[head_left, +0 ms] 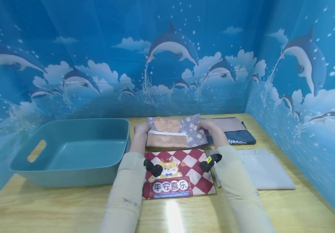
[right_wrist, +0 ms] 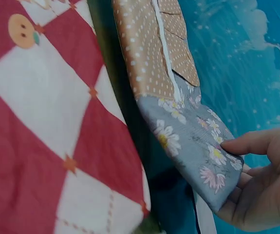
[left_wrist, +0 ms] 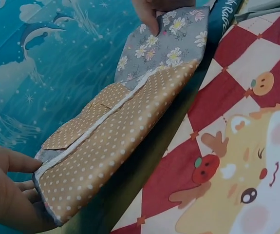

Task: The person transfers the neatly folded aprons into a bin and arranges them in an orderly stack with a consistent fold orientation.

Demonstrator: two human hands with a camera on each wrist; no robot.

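Note:
A folded cloth piece [head_left: 167, 139], tan with white dots and grey with daisies, has a white lace strip across it. My left hand [head_left: 141, 128] pinches its left end, thumb in front and fingers behind, as the left wrist view shows. At the grey daisy end, my right hand [right_wrist: 266, 175] grips the cloth between thumb and fingers. The piece is held tilted up off the table, behind a red-and-white checked cloth [head_left: 195, 161] with a cartoon animal print that lies flat. What the folded piece is for cannot be told.
To the left stands a teal plastic basin [head_left: 77, 176] with a handle hole. A dark navy and pinkish folded cloth [head_left: 240, 136] lies at the back right, partly behind my right hand. Nearer, a light grey folded cloth [head_left: 269, 171] rests on the wooden table [head_left: 68, 207]. Dolphin-print curtains enclose the table.

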